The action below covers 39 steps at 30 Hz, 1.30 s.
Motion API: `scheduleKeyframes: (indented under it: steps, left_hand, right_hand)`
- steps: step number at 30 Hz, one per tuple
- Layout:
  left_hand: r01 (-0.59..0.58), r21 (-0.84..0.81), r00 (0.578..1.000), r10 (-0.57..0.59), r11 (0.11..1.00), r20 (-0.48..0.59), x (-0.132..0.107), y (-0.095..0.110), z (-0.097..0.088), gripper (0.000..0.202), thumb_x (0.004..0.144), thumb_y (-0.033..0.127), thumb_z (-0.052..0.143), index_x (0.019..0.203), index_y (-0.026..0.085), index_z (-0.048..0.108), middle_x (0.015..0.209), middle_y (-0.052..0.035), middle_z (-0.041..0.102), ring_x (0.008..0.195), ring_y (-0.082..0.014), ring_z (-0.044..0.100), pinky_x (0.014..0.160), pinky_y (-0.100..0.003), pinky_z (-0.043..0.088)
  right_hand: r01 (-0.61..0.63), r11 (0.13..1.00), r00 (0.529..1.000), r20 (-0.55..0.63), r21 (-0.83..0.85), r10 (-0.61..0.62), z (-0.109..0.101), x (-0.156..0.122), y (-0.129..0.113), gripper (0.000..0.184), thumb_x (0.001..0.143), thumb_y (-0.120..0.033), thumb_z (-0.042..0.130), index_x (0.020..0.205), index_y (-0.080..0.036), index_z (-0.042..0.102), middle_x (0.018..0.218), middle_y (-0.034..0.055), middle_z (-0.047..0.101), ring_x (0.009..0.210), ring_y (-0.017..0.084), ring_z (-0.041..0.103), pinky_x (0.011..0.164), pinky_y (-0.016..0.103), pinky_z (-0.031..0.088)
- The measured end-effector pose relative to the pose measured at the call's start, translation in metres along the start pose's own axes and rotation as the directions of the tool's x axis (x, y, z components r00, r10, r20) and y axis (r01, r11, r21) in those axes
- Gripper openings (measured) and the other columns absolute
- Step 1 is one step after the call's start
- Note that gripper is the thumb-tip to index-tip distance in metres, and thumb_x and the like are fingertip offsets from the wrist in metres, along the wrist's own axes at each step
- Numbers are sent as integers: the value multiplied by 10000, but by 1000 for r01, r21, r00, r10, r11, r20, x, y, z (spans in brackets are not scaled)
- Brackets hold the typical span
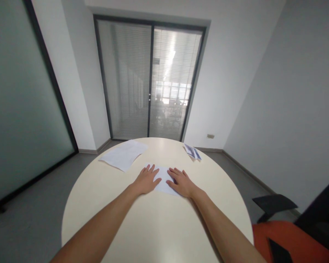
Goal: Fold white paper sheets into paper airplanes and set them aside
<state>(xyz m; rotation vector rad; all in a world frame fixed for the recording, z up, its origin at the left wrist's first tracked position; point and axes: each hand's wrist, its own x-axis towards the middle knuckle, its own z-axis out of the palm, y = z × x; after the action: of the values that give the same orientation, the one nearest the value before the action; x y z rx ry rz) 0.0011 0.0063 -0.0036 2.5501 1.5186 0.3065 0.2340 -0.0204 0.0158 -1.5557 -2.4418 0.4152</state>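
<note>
1. White, flat piece of plain paper (164, 179) is the thing being handled, guys. It's lying around the middle of a round, cream-coloured, smooth tabletop (159, 223), under both hands.
2. Left hand (148, 179) is palm down on the paper's left side, fingers a bit spread and pointing at the far edge, thumb stuck out inward. Not pinching anything.
3. Right hand (181, 183) is pretty much the mirror image: palm down on the paper's right side, fingers slightly apart, thumb aimed at the other thumb. The two hands don't touch, and a strip of bare paper shows between them. Can't tell if it's one layer or folded, tbh.
4. Bigger white sheet of paper (123, 155) lies beyond the left hand, near the far left rim, with its edges curling slightly.
5. Small white-and-bluish-purple folded paper piece (192, 152) sits by the far right rim, apart from everything else.
6. Off to the right: an orange-seated office chair (290, 239) with black armrests. Straight ahead: dark-framed glass doors with pale horizontal blinds (123, 84).
</note>
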Motion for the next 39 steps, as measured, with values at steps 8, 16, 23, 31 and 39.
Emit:
scheduleKeyframes:
  steps: [8, 16, 23, 31, 39]
  left_hand:
    - [-28, -14, 991, 26, 999, -129, -1, 1, 0, 571, 959, 519, 444, 1421, 187, 494, 1536, -127, 428, 1441, -328, 343, 1187, -521, 228]
    - [-75, -40, 990, 70, 996, -122, -4, 6, 2, 633, 944, 559, 446, 1432, 159, 488, 1543, -129, 416, 1440, -341, 341, 1179, -504, 261]
    - [-56, -79, 993, 47, 995, -107, -1, 2, 6, 622, 937, 561, 466, 1423, 175, 498, 1555, -120, 398, 1458, -328, 313, 1187, -498, 241]
    - [-71, -76, 985, 58, 995, -160, 0, 5, 5, 561, 931, 495, 524, 1378, 157, 545, 1506, -134, 468, 1420, -312, 386, 1180, -479, 276]
    - [-98, -69, 982, 85, 993, -168, -3, 6, 2, 586, 907, 487, 542, 1374, 134, 552, 1474, -143, 505, 1390, -325, 428, 1176, -469, 303]
  right_hand:
    - [-9, 1000, 1000, -5, 9, 9, -1, -1, 4, 685, 961, -612, 371, 1535, -237, 351, 1619, 84, 265, 1500, 313, 194, 1178, 635, 82]
    - [-24, 1000, 1000, -17, 11, 24, -2, 1, 5, 692, 960, -618, 375, 1536, -234, 352, 1616, 97, 272, 1499, 314, 198, 1182, 625, 82]
    - [-27, 999, 1000, -14, 17, 27, -1, 2, 19, 640, 975, -606, 358, 1519, -270, 385, 1617, 90, 277, 1498, 326, 199, 1174, 636, 91]
    - [69, 997, 990, -119, -23, -72, 0, 4, 21, 521, 981, -508, 423, 1422, -253, 533, 1533, 121, 434, 1451, 335, 313, 1157, 632, 183]
    - [212, 977, 962, -180, 13, -207, 4, 8, 27, 487, 974, -458, 460, 1353, -190, 609, 1417, 146, 564, 1340, 301, 483, 1138, 505, 342]
